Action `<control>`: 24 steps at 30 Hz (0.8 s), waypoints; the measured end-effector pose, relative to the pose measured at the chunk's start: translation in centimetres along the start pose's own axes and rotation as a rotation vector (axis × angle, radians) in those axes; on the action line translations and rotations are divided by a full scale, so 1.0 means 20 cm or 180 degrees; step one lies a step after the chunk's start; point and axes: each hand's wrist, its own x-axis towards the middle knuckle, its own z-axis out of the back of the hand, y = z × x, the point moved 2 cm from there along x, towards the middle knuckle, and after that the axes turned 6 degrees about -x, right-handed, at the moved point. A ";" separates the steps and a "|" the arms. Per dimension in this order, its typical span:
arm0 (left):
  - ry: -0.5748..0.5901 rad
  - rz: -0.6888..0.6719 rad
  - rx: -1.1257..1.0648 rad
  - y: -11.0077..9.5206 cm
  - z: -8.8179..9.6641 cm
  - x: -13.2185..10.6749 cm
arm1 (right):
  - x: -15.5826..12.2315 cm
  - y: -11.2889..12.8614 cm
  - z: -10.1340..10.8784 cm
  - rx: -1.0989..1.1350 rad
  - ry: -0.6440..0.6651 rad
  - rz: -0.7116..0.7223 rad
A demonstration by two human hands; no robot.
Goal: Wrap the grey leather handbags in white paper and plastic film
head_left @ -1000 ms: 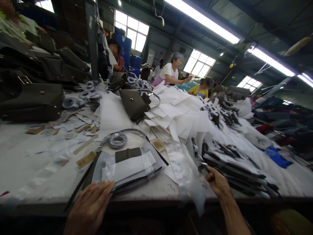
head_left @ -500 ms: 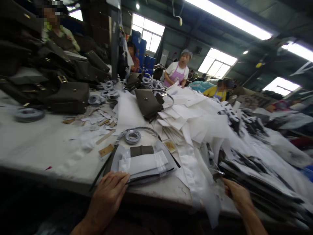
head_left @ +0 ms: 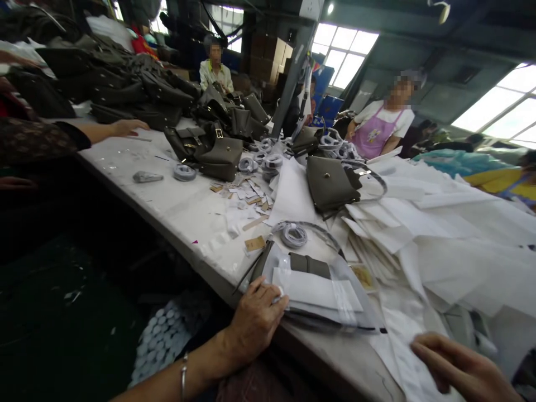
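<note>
A grey-brown handbag (head_left: pixel 312 266) lies near the table's front edge, wrapped in clear film with a white sheet (head_left: pixel 318 288) taped across it. Its strap arches behind it around a coiled, wrapped strap (head_left: pixel 293 235). My left hand (head_left: pixel 257 318) grips the bag's near left edge, fingers bent over the film and thumb hidden. To the right, my right hand (head_left: pixel 464 363) hovers over white wrapping sheets (head_left: pixel 412 318). Its fingers are loosely bent and apart, and nothing shows in them.
Another handbag (head_left: pixel 333 184) stands behind, beside a heap of white sheets (head_left: pixel 460 223). Paper tags (head_left: pixel 251 195) and wrapped coils (head_left: pixel 184 172) lie left of it. A co-worker's hand (head_left: pixel 128 127) rests on the table (head_left: pixel 167 206). Other people stand behind piled bags.
The view has swung left, bringing in a co-worker's arm. My left hand remains at the bag, its fingers more bent. My right hand has left the dark, shiny item it was beside.
</note>
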 end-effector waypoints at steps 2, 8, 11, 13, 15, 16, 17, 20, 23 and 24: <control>-0.0002 0.0029 0.0015 0.00 0.01 0.00 | 0.00 0.35 -0.17 -0.0392 0.1044 0.0570; 0.0061 0.0032 0.0003 0.01 0.01 0.00 | 0.01 1.10 -0.61 -0.1741 0.2527 0.1935; 0.0082 0.0050 -0.0084 0.02 0.01 0.00 | 0.07 1.22 -0.76 -0.2476 0.2756 0.2283; 0.0076 0.0062 -0.0106 0.02 0.01 -0.01 | 0.12 1.25 -0.83 -0.2961 0.2722 0.2537; 0.0094 0.0066 -0.0117 0.02 0.01 -0.01 | 0.16 1.27 -0.90 -0.3393 0.2578 0.2933; 0.0116 0.0067 -0.0130 0.03 0.00 -0.01 | 0.17 1.28 -0.93 -0.3601 0.2488 0.3140; 0.0140 0.0071 -0.0152 0.03 0.00 -0.01 | 0.18 1.28 -0.96 -0.3795 0.2419 0.3291; 0.0198 0.0091 -0.0242 0.04 -0.01 -0.02 | 0.18 1.30 -1.03 -0.4169 0.2358 0.3450; 0.0248 0.0109 -0.0230 0.04 -0.01 -0.02 | 0.19 1.31 -1.06 -0.4291 0.2306 0.3515; 0.0270 0.0101 -0.0211 0.04 -0.01 -0.02 | 0.20 1.31 -1.07 -0.4351 0.2263 0.3563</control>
